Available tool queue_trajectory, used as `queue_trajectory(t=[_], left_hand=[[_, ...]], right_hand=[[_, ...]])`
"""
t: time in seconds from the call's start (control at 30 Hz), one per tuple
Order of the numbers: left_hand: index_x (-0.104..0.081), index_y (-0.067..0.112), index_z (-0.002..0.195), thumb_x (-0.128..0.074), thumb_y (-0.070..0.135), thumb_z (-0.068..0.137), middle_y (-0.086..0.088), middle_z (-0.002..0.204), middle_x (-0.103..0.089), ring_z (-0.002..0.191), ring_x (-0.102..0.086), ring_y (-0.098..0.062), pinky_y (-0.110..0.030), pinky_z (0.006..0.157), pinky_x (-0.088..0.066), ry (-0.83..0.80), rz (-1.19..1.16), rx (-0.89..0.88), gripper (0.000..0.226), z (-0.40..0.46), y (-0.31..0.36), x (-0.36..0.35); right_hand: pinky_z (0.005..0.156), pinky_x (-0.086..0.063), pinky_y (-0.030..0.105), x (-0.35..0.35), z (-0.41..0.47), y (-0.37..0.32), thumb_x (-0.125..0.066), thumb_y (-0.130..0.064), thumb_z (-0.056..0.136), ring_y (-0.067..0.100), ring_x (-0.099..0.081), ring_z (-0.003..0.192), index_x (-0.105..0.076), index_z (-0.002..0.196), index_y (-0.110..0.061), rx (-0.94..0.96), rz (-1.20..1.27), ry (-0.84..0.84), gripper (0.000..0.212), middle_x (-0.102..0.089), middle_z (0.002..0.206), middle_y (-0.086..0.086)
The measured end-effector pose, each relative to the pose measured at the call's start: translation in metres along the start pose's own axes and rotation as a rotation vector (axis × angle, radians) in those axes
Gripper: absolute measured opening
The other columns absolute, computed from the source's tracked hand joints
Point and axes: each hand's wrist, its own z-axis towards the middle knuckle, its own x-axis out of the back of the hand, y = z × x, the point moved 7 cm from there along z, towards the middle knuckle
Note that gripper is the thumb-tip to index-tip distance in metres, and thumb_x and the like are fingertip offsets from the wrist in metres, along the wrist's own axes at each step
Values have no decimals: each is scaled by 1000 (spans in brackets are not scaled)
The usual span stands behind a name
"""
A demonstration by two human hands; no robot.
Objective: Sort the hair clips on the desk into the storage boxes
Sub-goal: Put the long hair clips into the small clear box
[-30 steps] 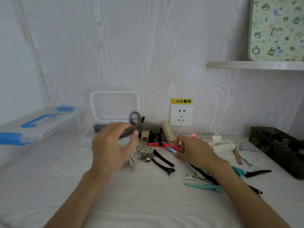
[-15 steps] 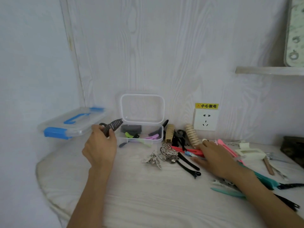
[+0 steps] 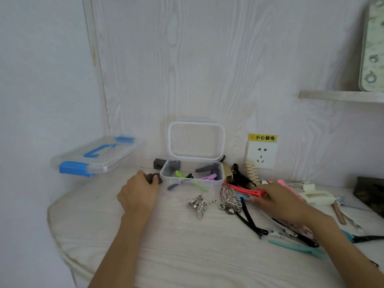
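Note:
My left hand (image 3: 138, 194) grips a dark grey hair clip (image 3: 154, 178) low on the desk, just left of the small clear storage box (image 3: 214, 180). That box stands with its lid up against the wall and holds green, purple and grey clips. My right hand (image 3: 275, 199) pinches a red clip (image 3: 247, 191) in the pile at the right. Two silver butterfly clips (image 3: 199, 204) lie between my hands. Black clips (image 3: 249, 222) and a teal clip (image 3: 297, 248) lie near my right forearm.
A larger clear box with blue latches and handle (image 3: 93, 157) sits at the far left by the wall. A wall socket (image 3: 261, 154) is behind the pile. A dark patterned box (image 3: 369, 193) stands at the right edge. A shelf (image 3: 340, 96) hangs above.
My left hand carried the grey clip from the pile leftward, then lowered it beside the small box. My right hand shifted within the pile and took hold of the red clip. My view turned left.

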Motion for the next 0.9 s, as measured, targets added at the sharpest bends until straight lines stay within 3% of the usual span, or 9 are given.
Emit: queue_trajectory(t=[0.17,0.33,0.4,0.47,0.53,0.6,0.67,0.77,0.9], left_hand=[[-49,15,106,-46,39,92,-12,93,-64,88,-61,-37,-35,69,-34,146,-156,-56,28,-3,10,20],[-52,29,96,-39,43,94,12,72,-51,63,-48,-11,-25,58,-34,308,-416,-523,19,-52,81,47],[-58,27,104,-41,42,94,11,85,-56,75,-51,-7,-24,60,-41,292,-376,-797,25,-74,118,42],[-55,26,123,-41,44,94,6,116,-59,106,-52,-11,-28,85,-46,182,-269,-1045,36,-89,151,25],[-42,26,138,-37,48,94,4,142,-45,132,-39,-15,-36,110,-32,44,-97,-1199,50,-99,172,3],[-39,24,140,-35,51,91,3,144,-45,136,-37,-18,-40,115,-24,-24,-6,-1220,56,-102,177,-12],[-51,23,131,-38,46,91,4,126,-60,122,-52,-18,-41,111,-31,24,-22,-1187,48,-96,173,-12],[-64,26,112,-43,33,94,9,102,-68,100,-60,-16,-40,106,-35,145,-126,-1093,28,-72,157,4],[-67,24,104,-53,24,93,6,103,-66,102,-56,-19,-45,103,-35,230,-221,-847,18,-34,123,21]], right_hand=[[60,-36,19,11,-5,8,-61,-40,86,3,-52,59,-70,85,-25,-33,306,-69,18,-68,75,-4],[64,-41,10,27,-7,12,-59,-35,88,-4,-56,66,-68,97,-25,-27,523,41,16,-68,78,-5],[59,-40,3,33,-7,9,-59,-29,89,-10,-56,64,-68,105,-25,6,633,90,19,-68,75,-15],[62,-43,3,32,-6,3,-61,-24,88,-8,-63,70,-68,110,-21,31,770,75,23,-71,83,-18],[71,-51,12,30,-6,-1,-62,-21,87,8,-69,86,-66,113,-17,24,884,68,27,-73,98,-2],[73,-53,20,30,-7,-2,-60,-22,87,16,-67,84,-65,112,-16,8,911,103,26,-71,93,11],[75,-52,27,29,-4,-7,-59,-22,90,17,-63,81,-64,110,-14,8,879,129,23,-68,91,17],[66,-45,21,31,11,-31,-57,-23,91,6,-55,69,-62,106,-15,73,692,151,18,-60,77,0],[65,-39,13,43,56,-82,-55,-25,92,1,-50,68,-60,105,-16,178,567,189,16,-56,77,-8]])
